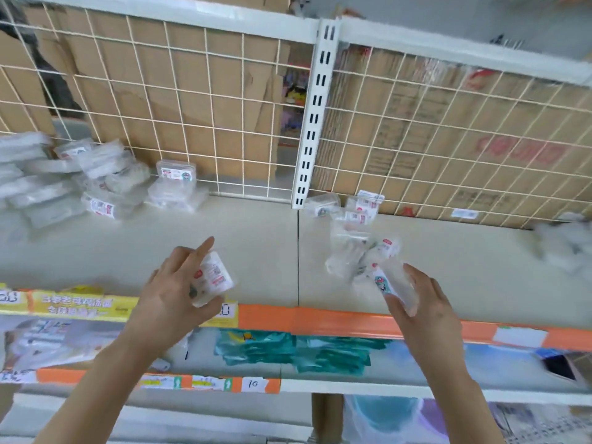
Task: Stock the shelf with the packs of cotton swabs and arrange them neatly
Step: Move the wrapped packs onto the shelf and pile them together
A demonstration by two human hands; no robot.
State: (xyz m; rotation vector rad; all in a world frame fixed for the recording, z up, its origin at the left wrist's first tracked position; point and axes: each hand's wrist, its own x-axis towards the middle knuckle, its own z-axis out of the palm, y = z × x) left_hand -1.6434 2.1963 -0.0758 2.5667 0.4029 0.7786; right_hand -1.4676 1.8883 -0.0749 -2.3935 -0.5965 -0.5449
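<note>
Cotton swab pack gripped in left hand | right hand clasps second pack | risk: loose pile on shelf may topple if nudged

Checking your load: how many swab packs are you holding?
2: a round pack in the left hand, a clear pack in the right hand; blur could hide another.

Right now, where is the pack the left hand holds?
Head view, left of centre: the left hand grips the pack over the shelf front edge, left of the upright post.
</note>
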